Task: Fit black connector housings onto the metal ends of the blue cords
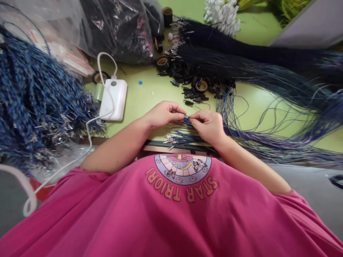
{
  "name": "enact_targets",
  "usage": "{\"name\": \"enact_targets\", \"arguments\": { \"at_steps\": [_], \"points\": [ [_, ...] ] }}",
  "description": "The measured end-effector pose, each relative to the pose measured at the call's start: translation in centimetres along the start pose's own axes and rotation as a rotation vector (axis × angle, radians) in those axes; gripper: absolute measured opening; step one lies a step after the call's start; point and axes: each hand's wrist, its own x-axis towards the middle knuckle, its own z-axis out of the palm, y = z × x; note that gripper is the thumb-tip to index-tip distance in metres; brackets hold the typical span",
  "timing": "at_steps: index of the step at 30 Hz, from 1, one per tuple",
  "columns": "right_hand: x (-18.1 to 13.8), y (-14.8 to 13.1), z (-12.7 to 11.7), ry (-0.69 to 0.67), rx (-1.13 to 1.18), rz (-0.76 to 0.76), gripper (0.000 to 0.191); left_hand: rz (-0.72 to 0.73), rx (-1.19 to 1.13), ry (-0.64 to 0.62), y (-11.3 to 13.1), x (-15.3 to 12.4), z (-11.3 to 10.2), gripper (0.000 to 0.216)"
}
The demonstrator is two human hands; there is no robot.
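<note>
Near the table's front edge my left hand pinches one end of a small dark connector housing. My right hand is closed at the other end, thumb and forefinger pressed together where a wire seems to meet the housing; the wire's tip is hidden by the fingers. Just below the hands lies a bundle of thin blue and black wires with bare metal terminals pointing left. Beyond the fingertips several loose black connector housings are piled on the table.
A white power bank with a white cable stands at left, beside a heap of twisted blue wires. Long dark wires stretch across the right. Tape rolls, a dark plastic bag and white connectors lie further back.
</note>
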Motion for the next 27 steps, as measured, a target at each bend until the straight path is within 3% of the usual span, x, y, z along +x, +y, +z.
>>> {"name": "enact_targets", "arguments": {
  "at_steps": [3, 5, 9, 12, 15, 17, 20, 22, 24, 26, 27],
  "points": [
    [0.4, -0.2, -0.6, -0.018, 0.027, 0.064, 0.013, 0.052, 0.015, 0.017, -0.1, 0.2, 0.1, 0.017],
    [1.3, 0.3, -2.0, 0.039, 0.051, 0.115, 0.011, 0.117, 0.049, 0.065, -0.3, 0.3, -0.1, 0.023],
    [4.0, 3.4, -5.9, 0.363, 0.106, 0.29, 0.011, 0.178, 0.066, 0.139, -0.9, 0.5, -0.7, 0.037],
    [5.5, 6.1, -7.8, 0.28, -0.034, 0.428, 0.02, 0.159, -0.022, 0.119, -1.0, 0.5, -0.8, 0.038],
    [5.9, 7.7, -7.9, 0.215, 0.14, 0.651, 0.018, 0.134, -0.096, 0.149, -0.8, 0.5, -0.7, 0.036],
    [5.6, 7.9, -7.5, 0.235, 0.286, 0.675, 0.009, 0.125, -0.108, 0.192, -0.6, 0.5, -0.7, 0.035],
    [4.3, 6.6, -6.9, 0.301, 0.192, 0.483, 0.031, 0.135, -0.081, 0.248, -0.5, 0.6, -0.9, 0.032],
    [2.9, 4.7, -6.4, 0.247, -0.015, 0.275, 0.026, 0.155, -0.066, 0.284, -0.6, 0.8, -1.0, 0.027],
    [1.2, 2.3, -5.5, 0.031, -0.181, 0.037, 0.013, 0.177, -0.07, 0.309, -0.7, 0.9, -1.1, 0.023],
    [-0.4, -0.1, -4.3, -0.404, -0.269, -0.166, 0.016, 0.203, -0.086, 0.319, -0.8, 1.0, -1.1, 0.021],
    [-1.0, -1.1, -3.7, -0.532, -0.346, -0.21, 0.019, 0.221, -0.096, 0.323, -0.8, 1.1, -1.1, 0.021]
  ]
}}
